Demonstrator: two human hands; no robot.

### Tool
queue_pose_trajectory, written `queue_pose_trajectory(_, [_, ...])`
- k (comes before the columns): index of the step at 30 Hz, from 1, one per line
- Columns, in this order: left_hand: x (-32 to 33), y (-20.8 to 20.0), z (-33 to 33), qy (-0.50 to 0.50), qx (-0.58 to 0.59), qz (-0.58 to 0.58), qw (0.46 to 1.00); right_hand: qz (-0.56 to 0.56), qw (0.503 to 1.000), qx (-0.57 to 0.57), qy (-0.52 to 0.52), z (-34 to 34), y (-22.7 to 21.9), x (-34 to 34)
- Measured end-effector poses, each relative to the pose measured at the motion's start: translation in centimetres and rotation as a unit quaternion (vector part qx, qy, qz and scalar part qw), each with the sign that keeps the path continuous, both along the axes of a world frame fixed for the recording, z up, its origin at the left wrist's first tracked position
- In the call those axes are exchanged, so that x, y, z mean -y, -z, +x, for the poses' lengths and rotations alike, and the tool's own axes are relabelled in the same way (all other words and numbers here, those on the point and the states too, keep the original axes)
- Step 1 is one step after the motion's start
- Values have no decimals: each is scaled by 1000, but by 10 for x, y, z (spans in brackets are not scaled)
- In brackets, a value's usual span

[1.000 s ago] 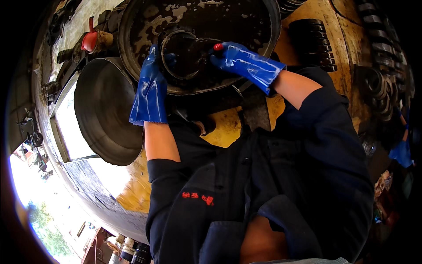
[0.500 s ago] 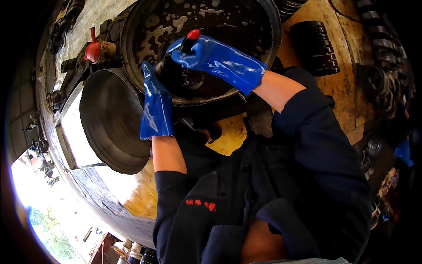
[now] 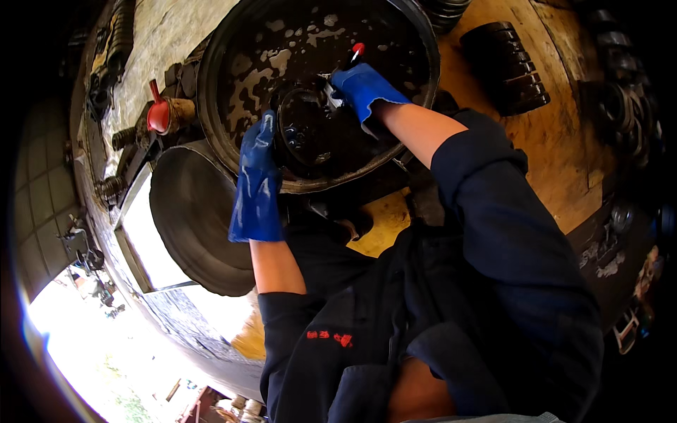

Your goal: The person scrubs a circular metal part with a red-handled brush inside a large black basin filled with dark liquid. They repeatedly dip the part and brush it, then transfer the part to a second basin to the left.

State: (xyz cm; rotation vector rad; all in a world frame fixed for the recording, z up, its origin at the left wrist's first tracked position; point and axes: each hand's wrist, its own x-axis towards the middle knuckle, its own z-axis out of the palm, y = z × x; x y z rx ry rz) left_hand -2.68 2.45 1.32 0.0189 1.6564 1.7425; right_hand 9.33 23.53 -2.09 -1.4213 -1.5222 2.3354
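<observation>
My left hand (image 3: 257, 166), in a long blue rubber glove, grips the left edge of a dark, wet ring-shaped part (image 3: 283, 144) in a large round basin (image 3: 211, 113). Dark liquid with patches of pale foam fills the basin. Gloved the same way, my right hand (image 3: 361, 88) is closed around what looks like a brush (image 3: 358, 49). Its red handle end sticks up above the fist. The brush's pale, metallic-looking lower part shows beside the fingers, at the ring's upper right edge. Dark liquid makes the ring's full outline hard to see.
A large empty-looking dark bowl (image 3: 197, 225) leans at the basin's lower left. A red ladle-like scoop (image 3: 159, 113) sits by the basin's left rim. On the wooden surface to the right lies a row of black rings (image 3: 504, 67), with more dark parts (image 3: 620, 106) beyond.
My right hand has moved right, away from my left hand, carrying the brush to the ring's upper right side. The ring now shows more openly. My left hand stays at the basin's left side.
</observation>
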Motion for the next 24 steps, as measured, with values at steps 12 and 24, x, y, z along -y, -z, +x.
queue_pose_trajectory(12, [-106,-37,-32,522,-395,-361,665,71,997,-16,-30,31,-3,-27])
queue_pose_trajectory(24, [13,24,58,53,-112,-89,988,77,972,-221,-32,34,-19,-37])
